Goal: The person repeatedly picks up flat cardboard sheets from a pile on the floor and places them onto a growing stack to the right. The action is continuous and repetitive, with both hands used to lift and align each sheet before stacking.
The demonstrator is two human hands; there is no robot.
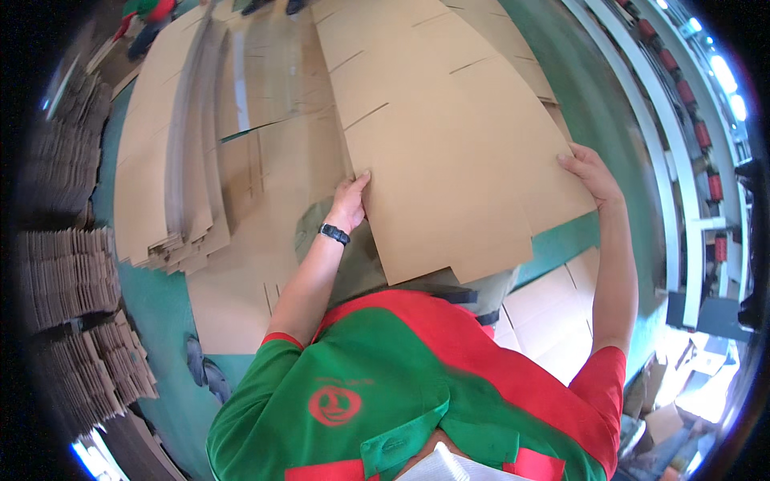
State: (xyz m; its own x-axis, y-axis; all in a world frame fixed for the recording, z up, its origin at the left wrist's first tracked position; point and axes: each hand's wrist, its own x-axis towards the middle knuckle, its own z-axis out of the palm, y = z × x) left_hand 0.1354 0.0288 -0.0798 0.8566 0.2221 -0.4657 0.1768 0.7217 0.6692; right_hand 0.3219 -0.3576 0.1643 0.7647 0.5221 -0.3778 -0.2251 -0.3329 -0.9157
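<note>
A large flat brown cardboard sheet (pixel 449 152) with cut slots lies in front of me, tilted up from my body. My left hand (pixel 350 202) grips its left edge, a black watch on the wrist. My right hand (pixel 589 172) holds the sheet's right edge, fingers curled over it. Both arms come up from my green and red shirt at the bottom of the view.
A fanned stack of flat cardboard sheets (pixel 172 160) lies on the green floor at the left. Bundles of folded cartons (pixel 68 272) stand at the far left. More cardboard (pixel 553 313) lies below right. A conveyor with red rollers (pixel 682 88) curves along the right.
</note>
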